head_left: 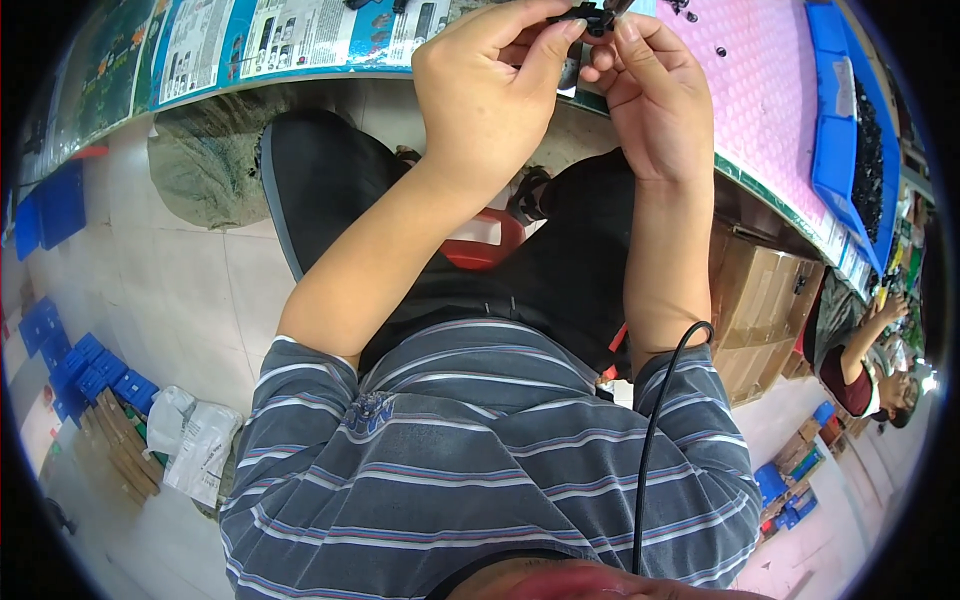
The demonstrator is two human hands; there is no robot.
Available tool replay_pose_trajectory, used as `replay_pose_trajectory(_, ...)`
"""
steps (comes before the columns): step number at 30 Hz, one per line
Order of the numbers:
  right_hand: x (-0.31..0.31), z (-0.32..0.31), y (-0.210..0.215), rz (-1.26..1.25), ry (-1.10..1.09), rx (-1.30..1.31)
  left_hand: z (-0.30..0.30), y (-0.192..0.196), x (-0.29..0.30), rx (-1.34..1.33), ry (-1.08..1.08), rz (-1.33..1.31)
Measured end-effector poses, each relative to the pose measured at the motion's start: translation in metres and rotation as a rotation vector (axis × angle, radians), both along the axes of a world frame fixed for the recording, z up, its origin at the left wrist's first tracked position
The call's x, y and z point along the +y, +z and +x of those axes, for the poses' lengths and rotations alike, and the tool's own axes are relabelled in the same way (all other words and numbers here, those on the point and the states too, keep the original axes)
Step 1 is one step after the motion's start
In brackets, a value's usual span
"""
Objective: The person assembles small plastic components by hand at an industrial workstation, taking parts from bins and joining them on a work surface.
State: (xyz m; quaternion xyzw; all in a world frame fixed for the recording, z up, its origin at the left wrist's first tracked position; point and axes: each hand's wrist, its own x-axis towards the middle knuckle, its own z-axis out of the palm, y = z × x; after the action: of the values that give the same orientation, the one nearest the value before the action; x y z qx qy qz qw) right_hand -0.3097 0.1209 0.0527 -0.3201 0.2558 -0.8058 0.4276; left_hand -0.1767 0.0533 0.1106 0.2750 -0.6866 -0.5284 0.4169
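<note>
At the top edge of the view, above the table's near edge, my two hands meet around a small black plastic part (592, 18). My left hand (490, 95) pinches it between thumb and fingers. From the other side, my right hand (660, 110) has its thumb and index finger closed at a thin dark piece (619, 7) that touches the part or joins it; which of the two I cannot tell. The frame's upper edge cuts off some of this work. More small black pieces (685, 10) lie on the pink bubble sheet (765, 90) to the right.
A blue tray (828, 120) along the right side holds many small black parts (868, 170). Printed sheets (300, 40) cover the left tabletop. Under the table's right side stands a cardboard box (765, 310). Blue bins (95, 370) sit on the floor at left; another person (860, 370) works at far right.
</note>
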Motion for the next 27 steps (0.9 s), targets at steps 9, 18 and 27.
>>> replay_pose_trajectory(9, 0.023, 0.019, 0.041, 0.479, -0.23, -0.004, -0.001, -0.003, 0.002, 0.032, 0.016, 0.053)
replay_pose_trajectory(18, 0.022, 0.02, 0.04, 0.469, -0.237, -0.023, 0.0, 0.0, 0.0, 0.007, 0.035, -0.037)
replay_pose_trajectory(27, 0.023, 0.018, 0.039, 0.463, -0.225, -0.016, -0.001, 0.0, 0.002, 0.009, 0.033, 0.026)
